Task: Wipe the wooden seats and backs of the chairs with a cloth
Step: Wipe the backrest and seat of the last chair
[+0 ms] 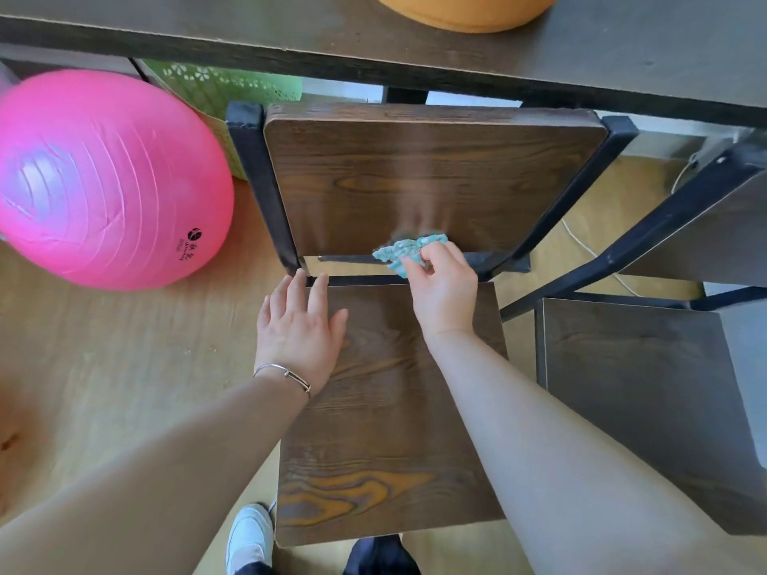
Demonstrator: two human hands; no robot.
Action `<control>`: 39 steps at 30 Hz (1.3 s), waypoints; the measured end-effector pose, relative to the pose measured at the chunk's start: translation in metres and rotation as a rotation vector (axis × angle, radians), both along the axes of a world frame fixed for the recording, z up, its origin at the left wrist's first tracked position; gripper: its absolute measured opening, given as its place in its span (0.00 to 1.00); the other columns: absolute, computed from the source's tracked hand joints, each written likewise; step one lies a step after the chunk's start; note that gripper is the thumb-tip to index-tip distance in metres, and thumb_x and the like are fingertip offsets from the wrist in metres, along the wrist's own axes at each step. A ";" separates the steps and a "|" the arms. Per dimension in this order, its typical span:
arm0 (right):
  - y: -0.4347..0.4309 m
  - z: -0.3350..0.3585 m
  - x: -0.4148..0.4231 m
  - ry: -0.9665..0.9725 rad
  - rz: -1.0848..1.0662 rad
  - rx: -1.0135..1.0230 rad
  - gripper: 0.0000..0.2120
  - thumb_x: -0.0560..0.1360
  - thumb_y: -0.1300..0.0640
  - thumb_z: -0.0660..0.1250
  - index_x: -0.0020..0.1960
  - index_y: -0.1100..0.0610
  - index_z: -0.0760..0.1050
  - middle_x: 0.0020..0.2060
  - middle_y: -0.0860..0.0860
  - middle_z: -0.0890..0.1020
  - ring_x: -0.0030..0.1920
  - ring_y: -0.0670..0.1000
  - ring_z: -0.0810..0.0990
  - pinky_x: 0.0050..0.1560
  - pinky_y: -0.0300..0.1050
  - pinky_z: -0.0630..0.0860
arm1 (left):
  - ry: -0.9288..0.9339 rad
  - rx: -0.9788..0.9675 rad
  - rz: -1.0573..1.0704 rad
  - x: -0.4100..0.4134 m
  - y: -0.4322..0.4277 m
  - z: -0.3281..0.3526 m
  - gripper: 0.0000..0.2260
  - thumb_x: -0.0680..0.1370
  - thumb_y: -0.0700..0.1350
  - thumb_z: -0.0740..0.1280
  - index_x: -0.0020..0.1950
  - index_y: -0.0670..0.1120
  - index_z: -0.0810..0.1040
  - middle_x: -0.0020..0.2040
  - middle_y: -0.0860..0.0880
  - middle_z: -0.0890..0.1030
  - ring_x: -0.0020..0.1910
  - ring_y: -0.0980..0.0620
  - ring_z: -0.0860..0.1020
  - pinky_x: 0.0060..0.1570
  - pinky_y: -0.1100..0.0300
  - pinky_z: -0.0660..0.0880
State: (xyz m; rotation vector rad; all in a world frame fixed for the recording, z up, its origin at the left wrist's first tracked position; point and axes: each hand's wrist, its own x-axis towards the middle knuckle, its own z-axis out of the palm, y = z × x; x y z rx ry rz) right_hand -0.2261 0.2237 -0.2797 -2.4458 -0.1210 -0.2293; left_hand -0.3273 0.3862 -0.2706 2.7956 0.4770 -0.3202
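A dark wooden chair stands in front of me, its seat below and its backrest above, in a black metal frame. My right hand grips a crumpled teal cloth against the lower edge of the backrest, near its middle. My left hand lies flat with straight fingers on the far left part of the seat, fingertips at the seat's rear edge. A wet streak shows on the backrest above the cloth.
A second wooden chair stands close on the right. A big pink exercise ball sits on the floor at the left, with a green basket behind it. A dark table runs across the top, an orange object on it.
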 end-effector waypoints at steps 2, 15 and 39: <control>-0.023 0.002 0.007 0.014 -0.045 -0.036 0.10 0.75 0.54 0.72 0.41 0.59 0.75 0.44 0.50 0.79 0.42 0.50 0.79 0.38 0.48 0.80 | 0.005 -0.005 -0.004 0.002 -0.010 -0.001 0.26 0.82 0.58 0.52 0.78 0.50 0.56 0.78 0.44 0.56 0.77 0.44 0.52 0.74 0.46 0.53; -0.097 -0.005 0.027 0.112 -0.251 -0.075 0.09 0.77 0.51 0.69 0.48 0.58 0.77 0.51 0.52 0.81 0.52 0.49 0.81 0.46 0.41 0.81 | 0.056 0.014 -0.100 0.008 -0.054 -0.004 0.27 0.82 0.59 0.47 0.79 0.51 0.50 0.79 0.46 0.52 0.78 0.46 0.48 0.76 0.47 0.51; -0.092 -0.022 -0.059 1.009 -0.343 0.877 0.22 0.75 0.65 0.71 0.67 0.56 0.72 0.59 0.51 0.79 0.57 0.53 0.81 0.57 0.52 0.81 | 0.124 0.031 -0.157 -0.032 -0.053 -0.011 0.26 0.82 0.59 0.47 0.78 0.51 0.51 0.79 0.46 0.51 0.78 0.45 0.48 0.76 0.46 0.51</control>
